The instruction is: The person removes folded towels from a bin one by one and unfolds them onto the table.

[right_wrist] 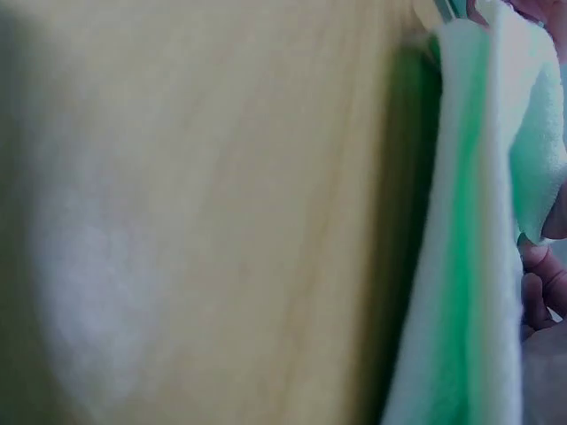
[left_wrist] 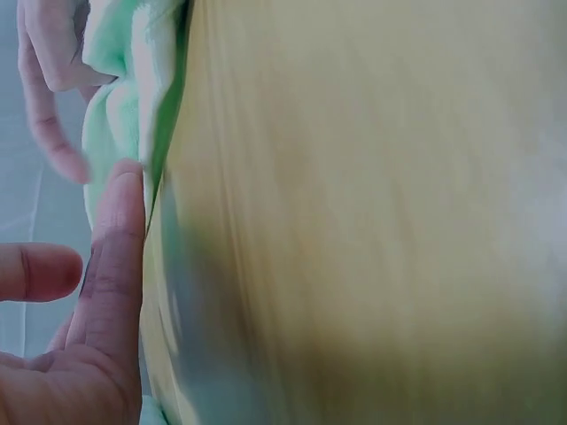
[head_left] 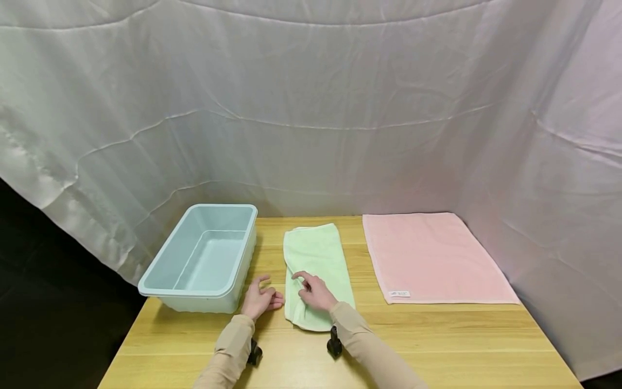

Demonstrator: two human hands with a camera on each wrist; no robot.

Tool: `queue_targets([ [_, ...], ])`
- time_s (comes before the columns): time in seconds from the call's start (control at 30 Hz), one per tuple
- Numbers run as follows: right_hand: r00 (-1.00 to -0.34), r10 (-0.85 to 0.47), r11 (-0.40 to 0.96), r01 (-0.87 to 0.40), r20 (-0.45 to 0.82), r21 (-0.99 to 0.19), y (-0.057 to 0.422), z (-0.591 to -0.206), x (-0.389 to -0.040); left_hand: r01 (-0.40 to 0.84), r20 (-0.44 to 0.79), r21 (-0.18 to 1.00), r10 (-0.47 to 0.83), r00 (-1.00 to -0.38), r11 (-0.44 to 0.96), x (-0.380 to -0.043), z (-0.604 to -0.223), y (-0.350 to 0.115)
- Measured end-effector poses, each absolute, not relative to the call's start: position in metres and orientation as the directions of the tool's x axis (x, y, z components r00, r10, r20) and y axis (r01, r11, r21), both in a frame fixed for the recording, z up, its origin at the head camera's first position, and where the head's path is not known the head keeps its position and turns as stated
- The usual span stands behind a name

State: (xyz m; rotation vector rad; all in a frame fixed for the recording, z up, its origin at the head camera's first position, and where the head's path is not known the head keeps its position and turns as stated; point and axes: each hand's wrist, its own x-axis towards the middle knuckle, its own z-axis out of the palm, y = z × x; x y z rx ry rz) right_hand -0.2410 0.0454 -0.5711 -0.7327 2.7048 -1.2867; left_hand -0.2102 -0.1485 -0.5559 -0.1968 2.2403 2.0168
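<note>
A light green towel (head_left: 316, 248), folded into a long strip, lies on the table in the middle of the head view. My right hand (head_left: 317, 292) is over its lower half, pinching a bit of the upper layer between thumb and curled fingers while the index finger points out to the left. In the right wrist view the towel's layered edge (right_wrist: 469, 266) stands close, with the thumb (right_wrist: 532, 252) against the cloth. My left hand (head_left: 259, 299) is at the towel's left side, fingers extended; in the left wrist view its fingertip (left_wrist: 128, 173) reaches the towel's edge.
A pale blue plastic basin (head_left: 199, 294) stands on the left of the wooden table (head_left: 437, 346), close to my left hand. To the right, a pink towel (head_left: 432, 259) with a white label lies spread flat. Grey curtains (head_left: 311, 162) hang behind and beside the table.
</note>
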Motion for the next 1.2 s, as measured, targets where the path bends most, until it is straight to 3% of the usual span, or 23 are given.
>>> queue_targets([
  [0.57, -0.961, -0.205, 0.453, -0.261, 0.185, -0.853, 0.053, -0.573, -0.245, -0.174, -0.179, 0.982, 0.055, -0.982, 0.073, -0.215, -0.556, -0.138],
  [1.03, -0.994, 0.010, 0.484, -0.087, 0.105, -0.870, 0.073, -0.567, -0.246, -0.160, -0.161, 0.987, 0.204, -0.966, 0.023, -0.224, -0.557, -0.116],
  [1.2, -0.997, 0.042, 0.420, -0.041, 0.065, -0.906, 0.082, -0.565, -0.249, -0.173, -0.183, 0.983, 0.258, -0.949, 0.063, -0.226, -0.551, -0.115],
])
